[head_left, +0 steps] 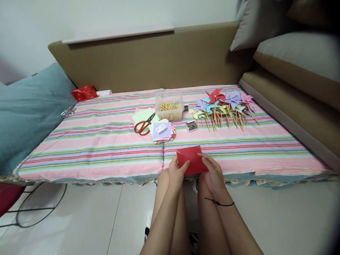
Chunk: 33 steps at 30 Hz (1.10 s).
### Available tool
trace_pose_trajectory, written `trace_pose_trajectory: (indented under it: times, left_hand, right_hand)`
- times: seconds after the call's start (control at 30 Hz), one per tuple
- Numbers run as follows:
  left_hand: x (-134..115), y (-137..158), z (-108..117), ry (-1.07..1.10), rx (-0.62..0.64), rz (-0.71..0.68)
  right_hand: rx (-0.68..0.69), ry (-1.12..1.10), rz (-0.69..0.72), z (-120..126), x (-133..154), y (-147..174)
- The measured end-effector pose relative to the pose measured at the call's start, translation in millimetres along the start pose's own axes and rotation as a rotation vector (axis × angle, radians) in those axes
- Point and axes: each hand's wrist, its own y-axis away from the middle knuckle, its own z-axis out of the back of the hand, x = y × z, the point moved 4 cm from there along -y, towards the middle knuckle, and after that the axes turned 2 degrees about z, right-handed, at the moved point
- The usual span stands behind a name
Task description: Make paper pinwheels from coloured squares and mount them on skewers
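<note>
A red sheet of paper (191, 161) is held above my knees, at the front edge of the striped cover. My left hand (178, 170) grips its left side, with the thumb lying on the face of the paper. At the right side my right hand (211, 169) holds it, fingers on the upper right part. Small light dots show on the sheet, one near my left thumb. Beyond it lie a stack of coloured paper (162, 132) with a small white box (160, 128) on top, red-handled scissors (143, 126) and an open little box of small metal pieces (191, 126).
A clear plastic box (169, 106) of short sticks stands behind the papers. Several finished paper pinwheels (225, 104) lie in a pile at the right. Cushions (297, 67) rise on the far right, a blue cushion (29, 113) and a red bag (84, 93) on the left.
</note>
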Motion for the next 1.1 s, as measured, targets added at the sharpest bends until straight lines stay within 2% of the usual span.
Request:
trace_pose_trajectory:
  times: [0.27,0.47,0.6,0.83,1.1]
  left_hand:
    - [1,-10,11,-0.043,-0.098,-0.061]
    - [-4,-17,14,0.052,-0.019,-0.066]
    - [-7,-14,16,0.075,-0.013,-0.080]
    - [-8,-13,18,0.051,-0.036,-0.120]
    - [-9,-11,18,-0.061,-0.007,-0.094]
  right_hand:
    - [0.074,0.096,0.024,1,-4,1]
    - [0.152,0.187,0.072,3,1,2]
    - [0.184,0.228,0.119,4,7,2]
    - [0.264,0.298,0.152,2,20,7]
    - [0.241,0.296,0.190,-3,20,8]
